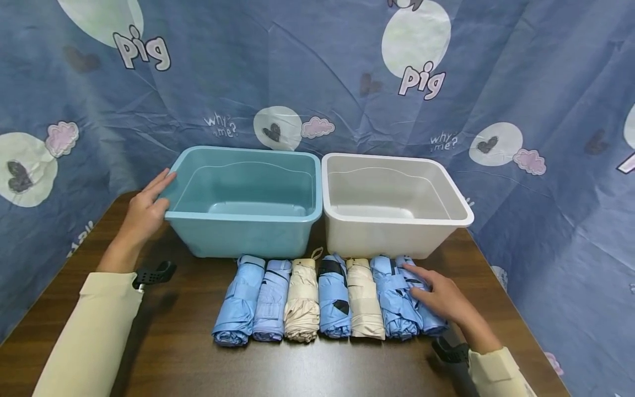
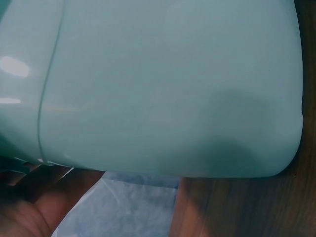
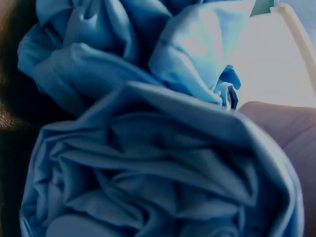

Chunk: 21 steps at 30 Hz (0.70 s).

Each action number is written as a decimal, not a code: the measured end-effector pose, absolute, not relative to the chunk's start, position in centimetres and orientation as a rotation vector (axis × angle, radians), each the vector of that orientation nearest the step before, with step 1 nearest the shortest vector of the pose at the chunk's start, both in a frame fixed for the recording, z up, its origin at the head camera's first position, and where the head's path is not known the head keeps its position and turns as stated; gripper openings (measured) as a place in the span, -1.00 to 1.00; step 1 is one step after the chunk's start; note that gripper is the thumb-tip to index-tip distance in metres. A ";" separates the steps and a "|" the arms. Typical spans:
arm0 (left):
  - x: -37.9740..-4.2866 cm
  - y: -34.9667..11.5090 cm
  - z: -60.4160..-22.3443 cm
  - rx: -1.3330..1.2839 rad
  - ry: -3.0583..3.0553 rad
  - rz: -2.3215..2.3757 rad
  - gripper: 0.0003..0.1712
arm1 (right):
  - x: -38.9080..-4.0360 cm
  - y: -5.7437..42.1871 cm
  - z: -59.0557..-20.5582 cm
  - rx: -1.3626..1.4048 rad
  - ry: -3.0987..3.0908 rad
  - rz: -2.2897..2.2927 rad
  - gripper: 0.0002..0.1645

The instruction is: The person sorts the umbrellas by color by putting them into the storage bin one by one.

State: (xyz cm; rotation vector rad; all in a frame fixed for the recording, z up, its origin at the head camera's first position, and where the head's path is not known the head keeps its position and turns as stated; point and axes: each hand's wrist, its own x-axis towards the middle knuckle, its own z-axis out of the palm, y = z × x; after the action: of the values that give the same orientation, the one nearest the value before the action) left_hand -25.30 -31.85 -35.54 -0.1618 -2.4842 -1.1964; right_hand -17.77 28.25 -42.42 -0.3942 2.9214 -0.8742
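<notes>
An outstretched left hand (image 1: pixel 145 208) touches the teal tub (image 1: pixel 248 236), seemingly to steady it, while a loosely spread right hand (image 1: pixel 443 296) rests, without closing, on the rightmost lined-up umbrella (image 1: pixel 432 321) on the bench (image 1: pixel 183 353).

Seven bundles (image 1: pixel 334 300) on the table (image 1: pixel 198 309) before two bins (image 1: pixel 248 237)

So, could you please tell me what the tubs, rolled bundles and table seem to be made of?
Teal tub and white tub: probably moulded plastic, smooth and glossy, with highlights and rounded rims. Rolled bundles: thin, slightly shiny fabric, perhaps polyester, judging by the creases. Table: glossy wood or laminate, showing grain and reflected light.
</notes>
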 end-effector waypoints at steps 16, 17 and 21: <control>-25.1 -31.9 -35.5 -0.134 -2.520 -1.169 -0.27 | -16.2 28.9 -40.6 -0.245 2.920 -0.959 -0.34; -25.1 -31.9 -35.5 -0.134 -2.520 -1.164 -0.27 | -16.0 28.9 -40.2 -0.240 2.920 -0.970 -0.34; -25.2 -31.9 -35.4 -0.138 -2.519 -1.163 -0.27 | -15.4 29.0 -38.5 -0.242 2.945 -0.979 -0.33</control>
State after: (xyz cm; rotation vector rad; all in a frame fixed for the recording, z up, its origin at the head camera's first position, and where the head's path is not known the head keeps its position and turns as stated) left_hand -25.17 -31.86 -35.41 -0.1384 -2.5185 -1.1629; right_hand -15.36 28.98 -38.52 -0.2415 2.9453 -0.9793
